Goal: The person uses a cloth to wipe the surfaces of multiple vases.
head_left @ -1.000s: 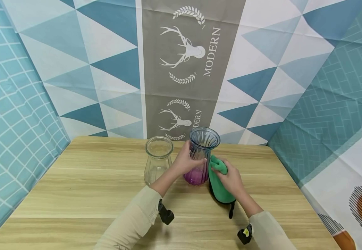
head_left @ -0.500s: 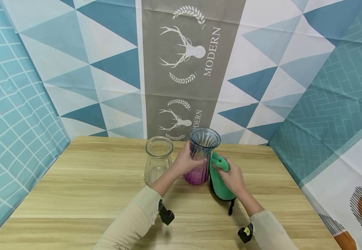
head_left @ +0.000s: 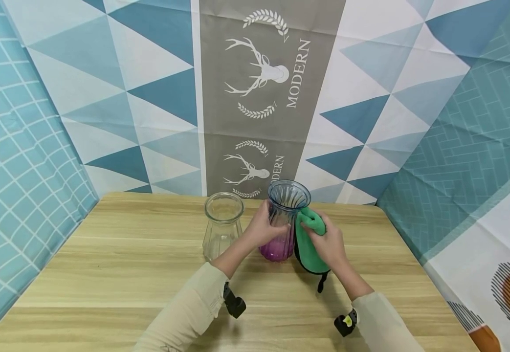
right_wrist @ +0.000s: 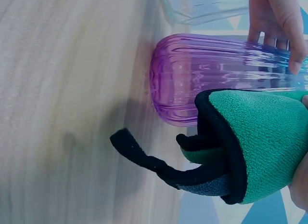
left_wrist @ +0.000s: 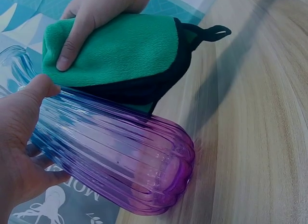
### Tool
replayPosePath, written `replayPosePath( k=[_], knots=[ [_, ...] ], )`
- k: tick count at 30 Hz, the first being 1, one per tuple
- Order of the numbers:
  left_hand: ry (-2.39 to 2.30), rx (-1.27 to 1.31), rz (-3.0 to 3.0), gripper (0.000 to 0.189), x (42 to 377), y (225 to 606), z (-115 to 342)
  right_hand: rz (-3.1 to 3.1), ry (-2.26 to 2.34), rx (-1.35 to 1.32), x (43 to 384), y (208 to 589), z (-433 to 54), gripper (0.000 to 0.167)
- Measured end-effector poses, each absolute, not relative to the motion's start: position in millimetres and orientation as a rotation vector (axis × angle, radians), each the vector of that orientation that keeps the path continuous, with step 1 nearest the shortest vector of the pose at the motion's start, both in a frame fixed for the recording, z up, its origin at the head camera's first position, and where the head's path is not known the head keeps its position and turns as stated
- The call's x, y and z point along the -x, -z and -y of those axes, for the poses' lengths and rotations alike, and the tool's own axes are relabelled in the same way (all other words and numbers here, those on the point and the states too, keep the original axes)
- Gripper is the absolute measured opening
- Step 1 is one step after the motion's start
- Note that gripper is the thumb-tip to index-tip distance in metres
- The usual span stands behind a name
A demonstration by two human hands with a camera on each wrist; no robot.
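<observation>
A ribbed glass vase, blue at the top and purple at the base, stands upright on the wooden table. My left hand grips its neck from the left, thumb and fingers curled round it. My right hand holds a green cloth with a black edge and loop and presses it against the vase's right side.
A clear glass vase stands just left of the coloured one, close to my left hand. Patterned cloth walls close in the table at the back and both sides. Small black clips sit on both sleeves near the front.
My right hand has slid the green cloth upward along the vase's right side, toward the neck. The left hand and the vase have stayed put.
</observation>
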State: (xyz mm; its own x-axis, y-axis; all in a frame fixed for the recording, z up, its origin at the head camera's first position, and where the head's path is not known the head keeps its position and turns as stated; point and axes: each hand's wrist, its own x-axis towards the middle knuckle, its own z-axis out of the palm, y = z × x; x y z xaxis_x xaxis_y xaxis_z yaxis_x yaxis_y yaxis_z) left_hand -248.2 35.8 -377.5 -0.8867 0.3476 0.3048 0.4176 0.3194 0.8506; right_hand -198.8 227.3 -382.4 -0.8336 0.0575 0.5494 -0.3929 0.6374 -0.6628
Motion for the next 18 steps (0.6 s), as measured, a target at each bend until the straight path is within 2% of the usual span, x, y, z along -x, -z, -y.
replayPosePath(
  k=[18],
  knots=[
    [1.647, 0.736, 2.507, 0.077, 249, 377, -37, 2.398, -1.100, -0.290, 200, 392, -229, 0.046]
  ],
)
